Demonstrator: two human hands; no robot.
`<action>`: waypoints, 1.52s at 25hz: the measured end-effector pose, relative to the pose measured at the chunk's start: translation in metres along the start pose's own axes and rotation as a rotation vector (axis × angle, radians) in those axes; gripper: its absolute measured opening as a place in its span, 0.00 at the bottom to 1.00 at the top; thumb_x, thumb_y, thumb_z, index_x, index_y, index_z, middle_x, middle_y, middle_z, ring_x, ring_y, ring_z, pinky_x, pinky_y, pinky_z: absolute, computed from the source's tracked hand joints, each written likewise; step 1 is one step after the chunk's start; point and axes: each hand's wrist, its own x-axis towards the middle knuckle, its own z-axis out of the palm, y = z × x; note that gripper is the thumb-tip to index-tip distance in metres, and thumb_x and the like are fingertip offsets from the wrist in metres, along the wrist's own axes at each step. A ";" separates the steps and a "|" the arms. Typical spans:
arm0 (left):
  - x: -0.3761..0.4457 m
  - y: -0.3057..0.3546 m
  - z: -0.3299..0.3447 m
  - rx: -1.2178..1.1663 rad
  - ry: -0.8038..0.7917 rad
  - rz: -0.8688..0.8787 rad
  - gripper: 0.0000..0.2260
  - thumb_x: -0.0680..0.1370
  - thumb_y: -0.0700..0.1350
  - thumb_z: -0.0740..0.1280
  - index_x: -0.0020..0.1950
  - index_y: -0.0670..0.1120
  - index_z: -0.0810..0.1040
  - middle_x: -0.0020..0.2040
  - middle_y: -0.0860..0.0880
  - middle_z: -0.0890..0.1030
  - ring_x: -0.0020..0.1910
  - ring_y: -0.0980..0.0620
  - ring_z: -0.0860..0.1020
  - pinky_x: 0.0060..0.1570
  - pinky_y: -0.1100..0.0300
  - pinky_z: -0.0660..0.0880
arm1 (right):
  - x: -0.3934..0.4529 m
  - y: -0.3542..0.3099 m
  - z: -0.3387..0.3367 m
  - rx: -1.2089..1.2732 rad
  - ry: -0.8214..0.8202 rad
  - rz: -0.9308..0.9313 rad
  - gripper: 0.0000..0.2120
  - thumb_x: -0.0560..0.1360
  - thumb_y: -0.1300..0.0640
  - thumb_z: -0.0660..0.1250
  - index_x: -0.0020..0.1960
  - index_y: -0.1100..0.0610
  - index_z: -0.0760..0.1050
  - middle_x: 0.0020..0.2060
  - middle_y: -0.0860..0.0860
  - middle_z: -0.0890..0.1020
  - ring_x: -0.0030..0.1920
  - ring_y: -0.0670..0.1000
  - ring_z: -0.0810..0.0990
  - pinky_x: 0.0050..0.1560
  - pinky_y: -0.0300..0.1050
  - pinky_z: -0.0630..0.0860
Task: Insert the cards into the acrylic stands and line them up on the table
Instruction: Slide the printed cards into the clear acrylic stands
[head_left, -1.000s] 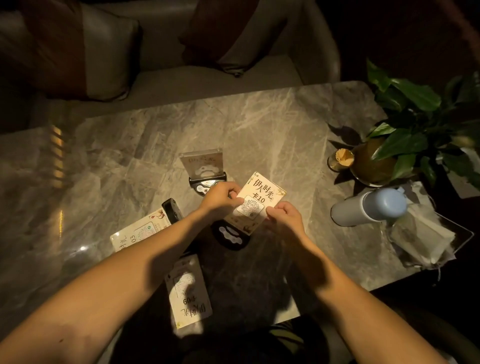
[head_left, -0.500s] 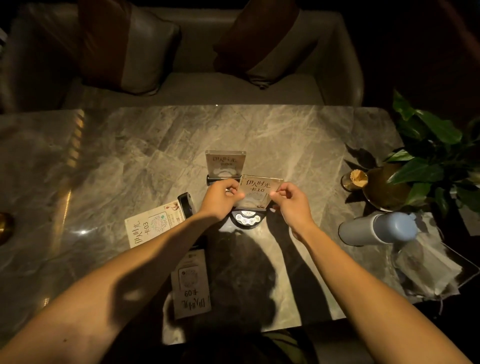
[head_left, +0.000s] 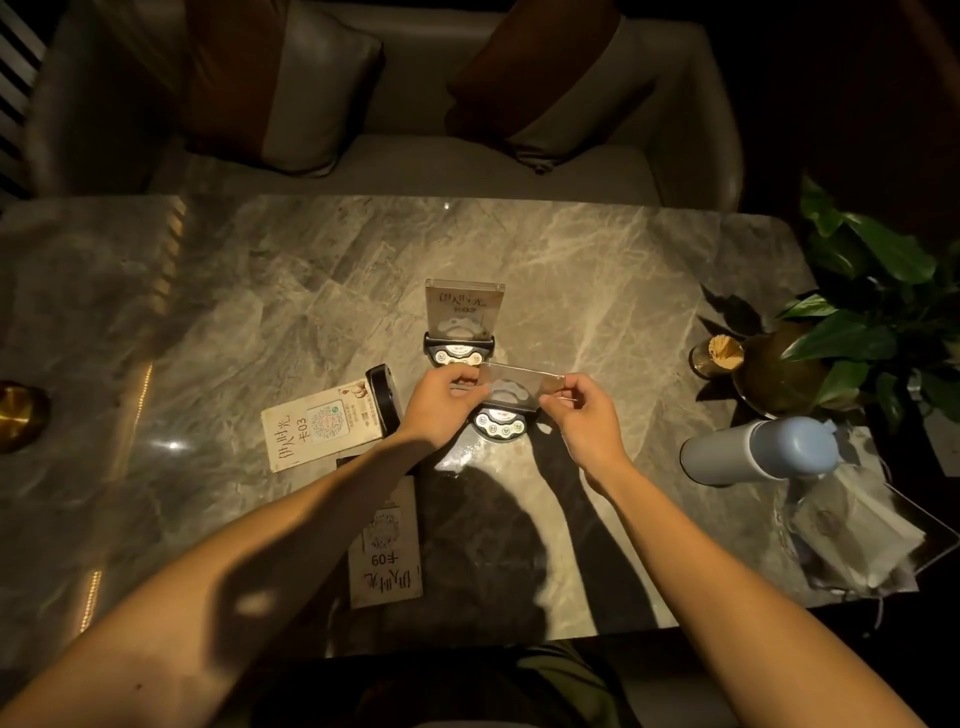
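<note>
Card lowered into near stand (head_left: 501, 415); left hand (head_left: 441, 402), right hand (head_left: 582, 410) pinch its top corners

Grey veined marble table (head_left: 597, 270), pale blue bottle (head_left: 758, 451), green-leaved plant (head_left: 883, 291), cream cards with black lettering (head_left: 322, 431).

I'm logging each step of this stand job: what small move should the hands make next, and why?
Probably press the card down until it seats. The left hand and right hand pinch its top corners at the near acrylic stand, while the far stand already holds its card upright.
</note>
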 end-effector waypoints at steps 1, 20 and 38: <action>-0.006 -0.001 -0.003 -0.027 0.002 -0.007 0.08 0.75 0.44 0.74 0.54 0.46 0.84 0.47 0.50 0.85 0.48 0.51 0.84 0.54 0.52 0.80 | -0.003 0.000 0.003 0.005 0.016 0.015 0.06 0.76 0.69 0.70 0.52 0.64 0.76 0.39 0.55 0.79 0.41 0.52 0.79 0.47 0.52 0.80; -0.150 -0.127 -0.080 0.055 0.367 -0.324 0.22 0.75 0.47 0.75 0.67 0.44 0.76 0.59 0.45 0.81 0.58 0.43 0.80 0.58 0.53 0.78 | -0.117 0.055 0.137 -0.206 -0.399 0.440 0.24 0.69 0.54 0.76 0.61 0.62 0.75 0.41 0.62 0.80 0.35 0.55 0.77 0.33 0.46 0.72; -0.149 -0.112 -0.070 -0.455 0.118 -0.619 0.15 0.78 0.37 0.72 0.59 0.30 0.76 0.54 0.33 0.83 0.47 0.39 0.85 0.32 0.59 0.83 | -0.112 0.025 0.105 -0.151 -0.505 0.361 0.18 0.75 0.70 0.68 0.60 0.53 0.78 0.53 0.54 0.88 0.52 0.57 0.88 0.56 0.58 0.84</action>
